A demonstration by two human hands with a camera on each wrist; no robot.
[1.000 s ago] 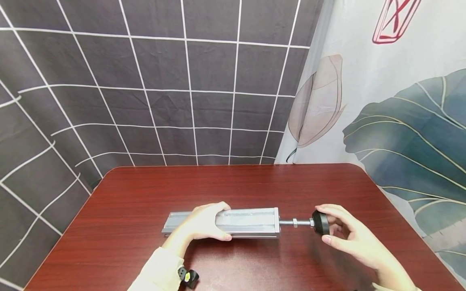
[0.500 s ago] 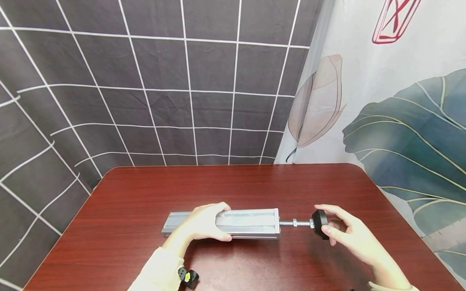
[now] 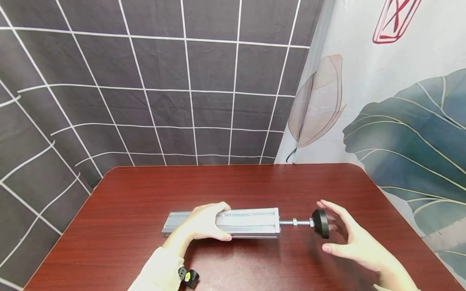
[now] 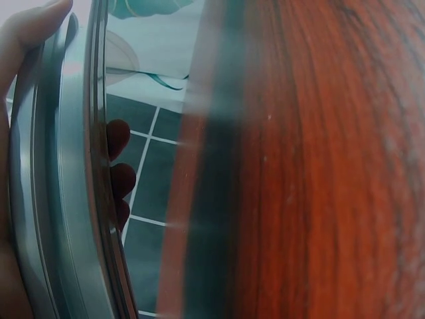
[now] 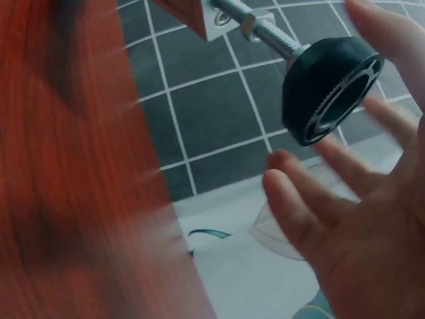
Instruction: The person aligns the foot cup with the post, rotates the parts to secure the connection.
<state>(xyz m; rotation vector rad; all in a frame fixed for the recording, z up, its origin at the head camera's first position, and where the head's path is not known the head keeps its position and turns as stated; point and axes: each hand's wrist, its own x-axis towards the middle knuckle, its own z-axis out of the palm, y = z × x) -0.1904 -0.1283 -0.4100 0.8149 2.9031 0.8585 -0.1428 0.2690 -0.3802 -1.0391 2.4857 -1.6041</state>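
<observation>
My left hand (image 3: 204,222) grips a silver aluminum profile (image 3: 247,220) from above, thumb on the near side and fingers over the far side. In the left wrist view the profile (image 4: 73,173) runs up the left, fingertips (image 4: 119,179) showing past its edge. From the profile's right end plate sticks a threaded rod with a hex nut (image 3: 295,222), ending in a black round leveling foot (image 3: 320,223). My right hand (image 3: 354,238) is spread around the foot, thumb off its rim. The right wrist view shows the foot's hollow underside (image 5: 342,100) facing the palm, with the fingers extended beside it.
A reddish-brown wood table (image 3: 233,184) lies beneath. Behind it hangs a dark grey curtain with white grid lines (image 3: 211,109), meeting a white leaf-print curtain (image 3: 327,157) at the right. A small black device (image 3: 189,278) sits at the left wrist.
My right thumb and fingers closed onto the foot half a second ago, then spread off it again. The foot's facets have turned. My left hand and the profile stay in place.
</observation>
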